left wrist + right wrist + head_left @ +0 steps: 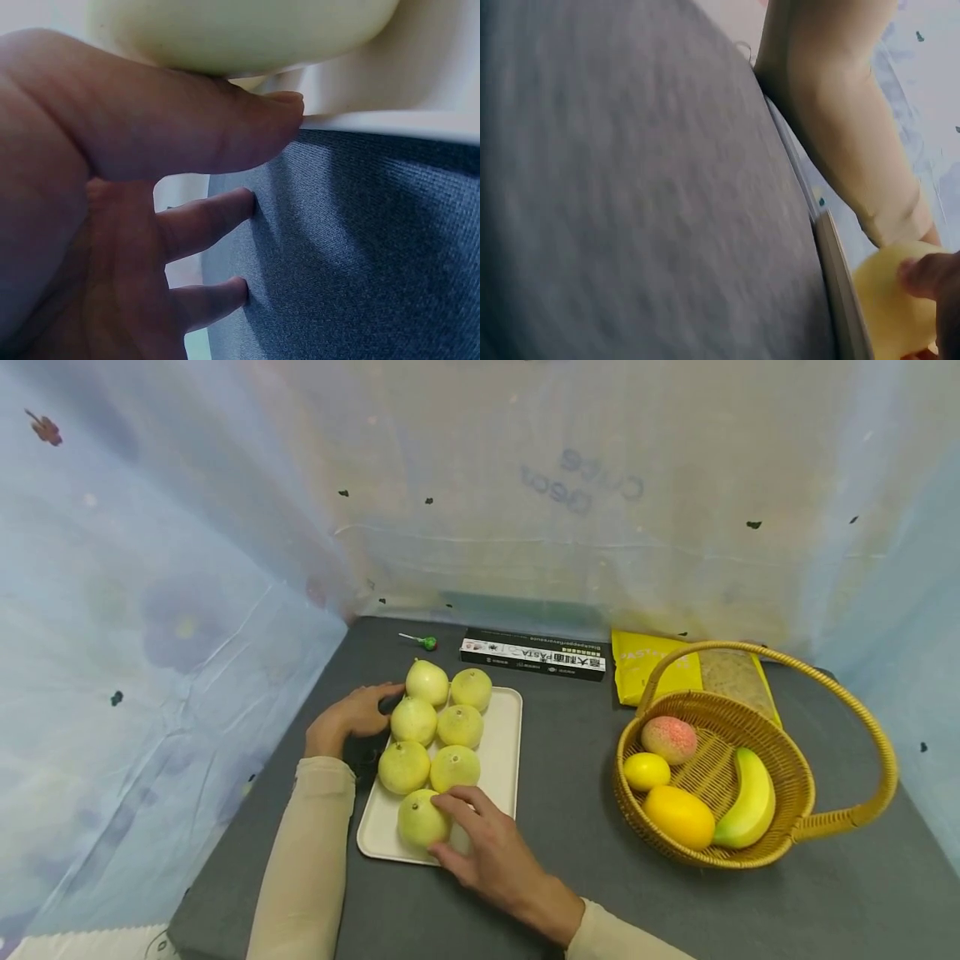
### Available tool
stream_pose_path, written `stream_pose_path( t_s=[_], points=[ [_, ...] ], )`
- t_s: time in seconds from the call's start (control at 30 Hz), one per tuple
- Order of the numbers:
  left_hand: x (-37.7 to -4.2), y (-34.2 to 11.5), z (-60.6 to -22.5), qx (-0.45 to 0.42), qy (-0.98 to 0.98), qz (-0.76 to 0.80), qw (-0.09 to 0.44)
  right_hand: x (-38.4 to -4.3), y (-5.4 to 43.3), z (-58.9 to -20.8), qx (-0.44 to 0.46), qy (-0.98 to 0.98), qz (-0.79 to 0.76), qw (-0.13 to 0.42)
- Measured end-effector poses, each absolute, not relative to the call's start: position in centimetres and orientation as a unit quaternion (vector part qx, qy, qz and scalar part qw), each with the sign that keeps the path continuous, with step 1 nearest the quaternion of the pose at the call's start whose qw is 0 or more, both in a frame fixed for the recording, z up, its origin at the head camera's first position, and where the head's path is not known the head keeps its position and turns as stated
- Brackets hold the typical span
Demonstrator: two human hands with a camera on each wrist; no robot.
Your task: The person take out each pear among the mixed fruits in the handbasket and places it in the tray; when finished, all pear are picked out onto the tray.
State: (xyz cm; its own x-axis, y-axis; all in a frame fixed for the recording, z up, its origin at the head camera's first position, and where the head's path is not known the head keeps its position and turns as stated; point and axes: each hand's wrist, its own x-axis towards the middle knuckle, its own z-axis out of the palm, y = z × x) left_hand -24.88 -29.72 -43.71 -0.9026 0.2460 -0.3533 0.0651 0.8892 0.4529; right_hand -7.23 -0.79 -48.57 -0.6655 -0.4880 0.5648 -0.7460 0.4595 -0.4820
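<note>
My right hand (498, 852) holds a round pale-green pomelo (420, 820) at the near end of a cream tray (501, 735), thumb and fingers on its right side. In the right wrist view, a thumb (924, 274) presses on that yellowish fruit (889, 300). Several more pomelos (460, 727) sit in two columns on the tray. By the tray's far left side rests my left hand (358, 712). Its thumb (217, 127) lies at the tray's rim, right under a fruit (247, 34), while other fingertips touch the dark cloth (360, 247).
To the right stands a wicker basket (802, 777) with a tall handle, holding a banana (746, 802), a mango (678, 817), a lemon (647, 772) and a peach (670, 740). Behind lie a yellow pasta bag (656, 664), a black-and-white pasta box (532, 654) and a green lollipop (429, 643).
</note>
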Motion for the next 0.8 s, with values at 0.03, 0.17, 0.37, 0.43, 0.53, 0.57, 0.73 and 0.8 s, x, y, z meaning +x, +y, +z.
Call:
stream_pose_path(
  t_s=[0.03, 0.17, 0.37, 0.43, 0.53, 0.57, 0.73, 0.8],
  points=[
    [-24.9, -29.7, -43.7, 0.086, 0.95, 0.22, 0.204, -7.1, -0.9, -48.7, 0.363, -0.836, 0.371, 0.177],
    [-24.9, -29.9, -43.8, 0.099, 0.949, 0.223, 0.2, -6.9, -1.4, -48.6, 0.346, -0.845, 0.367, 0.174],
    [-24.3, -31.3, -43.4, 0.091, 0.949, 0.227, 0.201, -6.9, -0.3, -47.0, 0.344, -0.857, 0.353, 0.151],
    [-23.8, -32.1, -42.8, 0.083, 0.951, 0.226, 0.195, -7.2, 1.5, -45.6, 0.358, -0.846, 0.371, 0.136],
    [-22.7, -33.6, -41.2, 0.082, 0.958, 0.219, 0.167, -7.9, 6.0, -42.3, 0.386, -0.821, 0.394, 0.148],
    [-22.3, -34.1, -40.4, 0.081, 0.96, 0.218, 0.156, -8.2, 7.8, -41.0, 0.395, -0.812, 0.396, 0.166],
    [-20.1, -36.8, -33.9, 0.069, 0.975, 0.191, 0.086, -9.0, 17.5, -32.3, 0.393, -0.775, 0.375, 0.325],
    [-19.2, -37.7, -30.3, 0.063, 0.982, 0.173, 0.038, -9.4, 21.3, -29.1, 0.358, -0.777, 0.348, 0.384]
  ],
)
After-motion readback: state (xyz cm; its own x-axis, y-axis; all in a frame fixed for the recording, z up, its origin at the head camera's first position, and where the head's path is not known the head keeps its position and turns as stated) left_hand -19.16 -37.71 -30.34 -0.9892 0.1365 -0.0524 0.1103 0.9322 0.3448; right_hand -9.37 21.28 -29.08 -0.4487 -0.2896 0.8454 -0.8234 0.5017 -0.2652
